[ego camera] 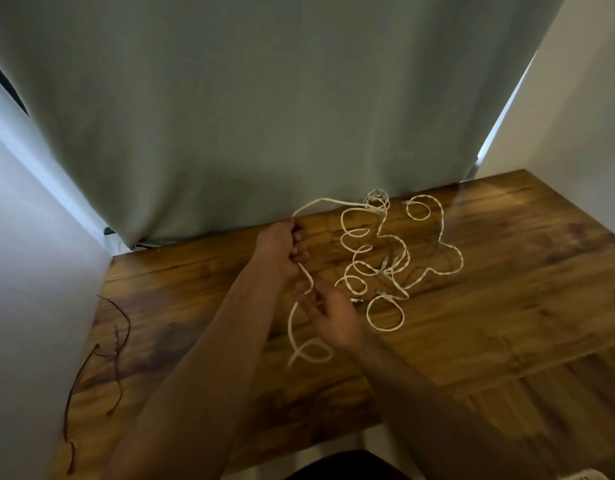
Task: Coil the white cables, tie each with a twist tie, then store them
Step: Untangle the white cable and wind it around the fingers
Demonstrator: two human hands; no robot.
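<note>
Two hands in play — left hand (282, 249), right hand (328, 315). White cables (385, 261) lie tangled mid-frame, count unclear — and thin dark twist ties (117, 341), several, at lower left.

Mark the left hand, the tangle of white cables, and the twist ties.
left hand (280, 249): head view, back of the hand gripping a cable.
white cables (385, 268): head view, middle of the loose tangle.
twist ties (117, 341): head view, dark strands near the table's left edge.
</note>
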